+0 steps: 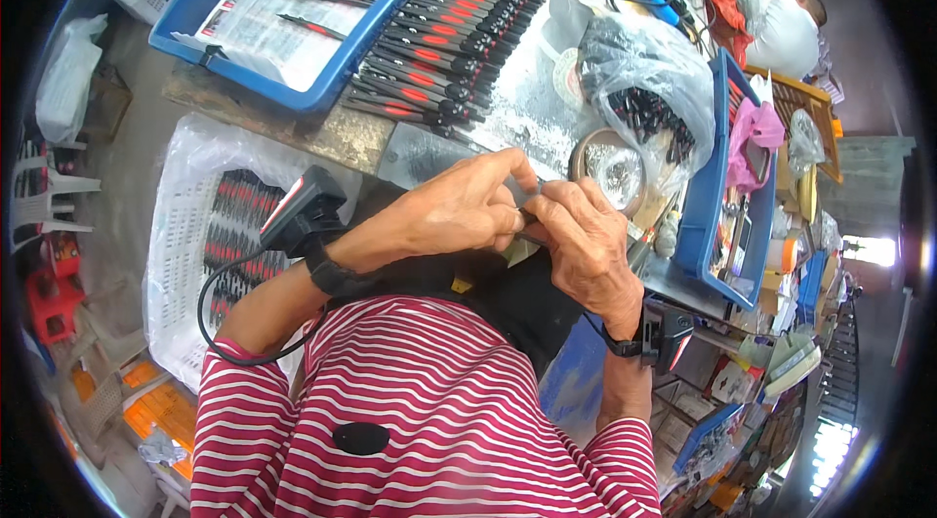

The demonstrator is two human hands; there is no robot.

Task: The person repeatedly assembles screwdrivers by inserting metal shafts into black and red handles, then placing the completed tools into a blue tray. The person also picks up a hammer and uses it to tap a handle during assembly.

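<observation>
In the middle of the frame, the left hand [459, 210] and the right hand [590, 249] are close together, with their fingers meeting. A small dark piece [530, 218] sits between the fingertips there. The right hand pinches it; the left hand's fingers are bent in next to it, but I cannot tell if they grip it. Most of the piece is hidden.

At the top middle, long thin black-and-red sticks [444, 40] lie side by side in a long row on the grey, dusty tabletop [527, 123]. To their left, in the upper left, a blue plastic tray [330, 93] holds paper and more sticks like them.

At the left, lower down, a white plastic basket with holes [176, 269] has more black-and-red sticks in it. Right of the middle, a round brown ring [578, 165] lies near the right hand. Just above it is a clear plastic bag [634, 54] full of little black parts [656, 120].
</observation>
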